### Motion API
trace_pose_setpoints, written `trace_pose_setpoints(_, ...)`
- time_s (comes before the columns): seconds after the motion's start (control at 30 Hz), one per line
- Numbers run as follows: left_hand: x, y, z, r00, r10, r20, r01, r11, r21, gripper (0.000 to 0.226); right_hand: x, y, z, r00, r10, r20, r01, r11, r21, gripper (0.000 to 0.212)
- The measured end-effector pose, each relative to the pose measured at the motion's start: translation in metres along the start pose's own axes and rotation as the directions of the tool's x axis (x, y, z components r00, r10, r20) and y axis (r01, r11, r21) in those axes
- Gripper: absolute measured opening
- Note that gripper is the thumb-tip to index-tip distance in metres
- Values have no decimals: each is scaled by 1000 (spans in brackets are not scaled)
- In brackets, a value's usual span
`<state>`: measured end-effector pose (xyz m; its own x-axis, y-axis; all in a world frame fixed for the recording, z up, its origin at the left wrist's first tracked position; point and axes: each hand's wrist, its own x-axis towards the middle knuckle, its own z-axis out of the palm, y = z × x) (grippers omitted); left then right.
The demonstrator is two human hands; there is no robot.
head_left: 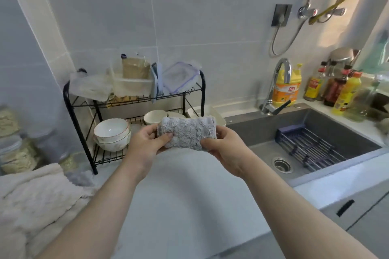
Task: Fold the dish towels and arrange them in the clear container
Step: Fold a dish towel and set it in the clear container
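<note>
A folded grey dish towel is held up in the air above the white counter, in front of the dish rack. My left hand pinches its left end and my right hand grips its right end. A clear container stands on the top shelf of the black rack, with a beige towel standing inside it. Cream towels lie in a heap at the counter's left edge, and a bit of grey cloth pokes out beside them.
The black two-tier rack holds stacked bowls, a lidded box and a plastic bag. The grey sink with a faucet and drain basket lies to the right. Bottles line the back ledge. Jars stand far left.
</note>
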<state>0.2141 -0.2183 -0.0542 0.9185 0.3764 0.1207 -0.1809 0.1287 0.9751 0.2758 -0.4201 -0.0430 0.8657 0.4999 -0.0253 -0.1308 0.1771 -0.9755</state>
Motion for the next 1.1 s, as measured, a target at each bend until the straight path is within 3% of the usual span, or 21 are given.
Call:
trace_pose_setpoints(0.23, 4, 99, 109, 962, -51, 270, 72, 995, -67, 26, -77, -130, -40, 935, -169, -313, 126, 980, -155, 22)
trace_pose_setpoints(0.53, -31, 126, 326, 759, 11, 651, 105, 985, -139, 22, -209, -209, -176, 699, -289, -654, 288, 951, -113, 27)
trace_pose_setpoints(0.8, -100, 107, 533, 575, 13, 818, 131, 986, -108, 23, -335, -242, -328, 461, -363, -809, 368, 908, -198, 20)
trace_pose_setpoints(1.1, -155, 92, 711, 471, 21, 882, 176, 977, -117, 24, -427, -288, -456, 361, -366, -858, 436, 879, -191, 23)
